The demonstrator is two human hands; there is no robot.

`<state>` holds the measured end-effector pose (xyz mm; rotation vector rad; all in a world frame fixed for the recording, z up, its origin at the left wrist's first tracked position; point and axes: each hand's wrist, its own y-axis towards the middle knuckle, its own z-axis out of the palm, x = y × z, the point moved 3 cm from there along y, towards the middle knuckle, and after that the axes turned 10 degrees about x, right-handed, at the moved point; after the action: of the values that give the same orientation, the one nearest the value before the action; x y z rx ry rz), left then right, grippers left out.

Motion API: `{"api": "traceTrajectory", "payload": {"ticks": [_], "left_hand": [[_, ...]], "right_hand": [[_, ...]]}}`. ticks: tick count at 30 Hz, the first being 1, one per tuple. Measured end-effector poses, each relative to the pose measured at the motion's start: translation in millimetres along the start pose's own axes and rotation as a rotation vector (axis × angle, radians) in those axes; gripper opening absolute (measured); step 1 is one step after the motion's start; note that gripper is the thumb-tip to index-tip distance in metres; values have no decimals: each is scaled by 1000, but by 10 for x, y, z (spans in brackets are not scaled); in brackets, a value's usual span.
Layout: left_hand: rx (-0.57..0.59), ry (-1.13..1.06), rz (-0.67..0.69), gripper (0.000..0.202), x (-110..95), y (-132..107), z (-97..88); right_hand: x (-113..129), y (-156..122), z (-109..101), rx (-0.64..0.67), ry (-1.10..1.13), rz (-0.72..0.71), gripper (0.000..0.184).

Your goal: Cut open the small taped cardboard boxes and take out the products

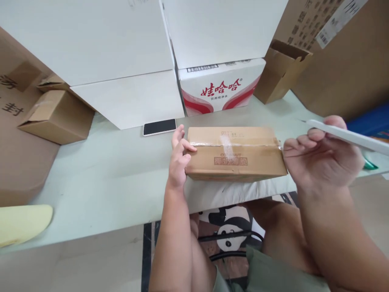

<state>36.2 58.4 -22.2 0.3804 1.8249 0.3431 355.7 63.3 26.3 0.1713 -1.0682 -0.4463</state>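
A taped brown cardboard box [234, 156] lies lengthwise near the table's front edge, with red lettering on the side facing me. Clear tape [206, 144] runs along its top edge and looks creased. My left hand [180, 158] grips the box's left end, fingers bent against the corner. By the box's right end is my right hand [322, 154], its fingers closed around a slim white tool [349, 136]. A thin point sticks out of the tool's left end; its far end runs out of view. I cannot tell whether the right hand's little-finger side touches the box.
White cartons [221, 89] are stacked at the back. In front of them lies a phone [159, 127]. Small brown boxes stand at left [57, 117] and right [282, 71]. A pale yellow object [24, 223] sits at the left edge, and a green object [370, 163] is partly hidden by my right hand.
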Motion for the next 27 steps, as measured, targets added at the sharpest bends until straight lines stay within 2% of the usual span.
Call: {"api": "traceTrajectory", "payload": {"ticks": [2,4,7,10,14,16,19,27], "left_hand": [[55,-51,-34,26,-28,-10,21],[91,-84,-40,32,-80,-33,46],[161,-52,-18,36,-185,-88,136],[178,94,-13,23,-279,-155,266],[189,152,18,19,-331,-212,407],[196,124,22,20,-318,-226,435],[172,113,-3,28,-284,-241,438],[159,118,-27,52,-267,-276,441]], "right_hand": [[43,-38,196,15,45,-3,20],[97,-67,264,-7,47,27,21],[208,-113,197,-102,36,74,23],[310,-178,114,-134,35,86,18],[375,-276,135,58,14,13,19],[379,-326,173,182,-35,-39,13],[352,-393,225,303,-114,-50,7],[386,-557,304,356,-551,68,24]]}}
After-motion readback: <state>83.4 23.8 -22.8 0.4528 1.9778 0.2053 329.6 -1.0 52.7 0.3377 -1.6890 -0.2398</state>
